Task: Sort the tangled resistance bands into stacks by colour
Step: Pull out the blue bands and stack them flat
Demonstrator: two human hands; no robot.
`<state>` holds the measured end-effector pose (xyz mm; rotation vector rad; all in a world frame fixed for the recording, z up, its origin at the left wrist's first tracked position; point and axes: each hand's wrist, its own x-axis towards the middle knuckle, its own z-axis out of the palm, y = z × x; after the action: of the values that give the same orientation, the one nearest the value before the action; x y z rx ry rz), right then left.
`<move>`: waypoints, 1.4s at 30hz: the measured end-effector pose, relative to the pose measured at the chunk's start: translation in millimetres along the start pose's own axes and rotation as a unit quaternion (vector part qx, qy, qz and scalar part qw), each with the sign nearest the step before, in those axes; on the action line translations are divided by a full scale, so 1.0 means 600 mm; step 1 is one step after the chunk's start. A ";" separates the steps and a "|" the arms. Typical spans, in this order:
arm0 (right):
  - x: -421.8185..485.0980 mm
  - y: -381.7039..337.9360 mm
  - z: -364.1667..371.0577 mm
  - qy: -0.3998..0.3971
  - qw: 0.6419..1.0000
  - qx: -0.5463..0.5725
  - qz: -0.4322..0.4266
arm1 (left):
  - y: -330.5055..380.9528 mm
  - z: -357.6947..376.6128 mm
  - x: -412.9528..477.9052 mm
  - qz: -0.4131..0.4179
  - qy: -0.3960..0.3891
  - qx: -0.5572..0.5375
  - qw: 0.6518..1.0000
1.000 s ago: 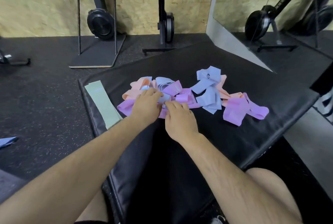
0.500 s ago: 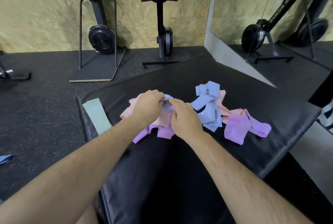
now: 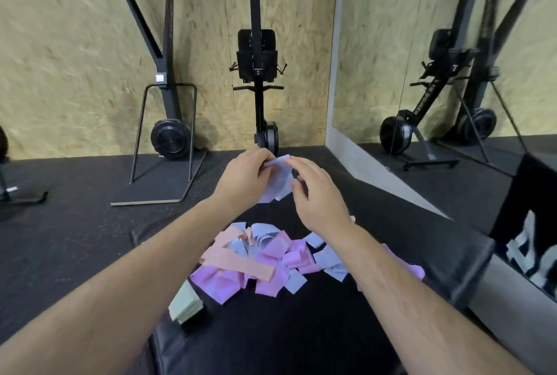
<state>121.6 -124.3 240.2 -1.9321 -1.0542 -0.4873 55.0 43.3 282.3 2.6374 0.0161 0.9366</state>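
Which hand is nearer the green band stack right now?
Left. The left hand is raised beyond the green band stack, on its side; the right hand sits further right. Both pinch a blue band.

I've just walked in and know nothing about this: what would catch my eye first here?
The left hand and the right hand, both bare, hold a pale blue band up in the middle of the view. Below them a tangled pile of bands in purple, peach and blue lies on a black mat, with a small green stack beside it on the left.
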 end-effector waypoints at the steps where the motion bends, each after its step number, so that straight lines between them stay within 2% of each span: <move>1: -0.002 -0.009 -0.011 0.010 1.000 0.009 -0.012 | 0.010 -0.009 -0.005 0.001 0.003 -0.009 1.000; 5: -0.029 -0.044 -0.042 0.032 0.998 0.047 -0.039 | 0.050 -0.040 -0.048 -0.008 -0.004 -0.059 0.998; 11: -0.136 -0.062 -0.040 -0.030 0.996 0.080 0.004 | 0.079 -0.034 -0.173 -0.065 -0.058 -0.130 0.988; 17: -0.256 -0.042 0.020 -0.116 0.982 0.105 0.102 | 0.060 0.045 -0.326 -0.168 -0.064 -0.215 0.960; 24: -0.334 -0.004 0.095 -0.150 0.956 0.135 0.213 | 0.018 0.138 -0.458 -0.253 -0.063 -0.319 0.911; 27: -0.322 0.005 0.099 -0.138 0.943 0.163 0.256 | 0.016 0.144 -0.456 -0.247 -0.091 -0.319 0.911; 32: -0.317 0.032 0.104 -0.118 0.926 0.181 0.310 | -0.002 0.159 -0.463 -0.198 -0.148 -0.270 0.931; 36: -0.305 0.045 0.105 -0.131 0.925 0.170 0.313 | -0.011 0.169 -0.451 -0.160 -0.121 -0.268 0.942; 39: -0.301 0.050 0.108 -0.148 0.926 0.161 0.306 | -0.012 0.182 -0.441 -0.169 -0.064 -0.280 0.943; 42: -0.299 0.052 0.107 -0.158 0.925 0.165 0.304 | -0.014 0.189 -0.433 -0.182 -0.040 -0.265 0.946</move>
<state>41.8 -166.9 69.8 -1.9313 -0.6137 0.3398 -77.8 -16.2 38.5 2.0731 0.1969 0.6014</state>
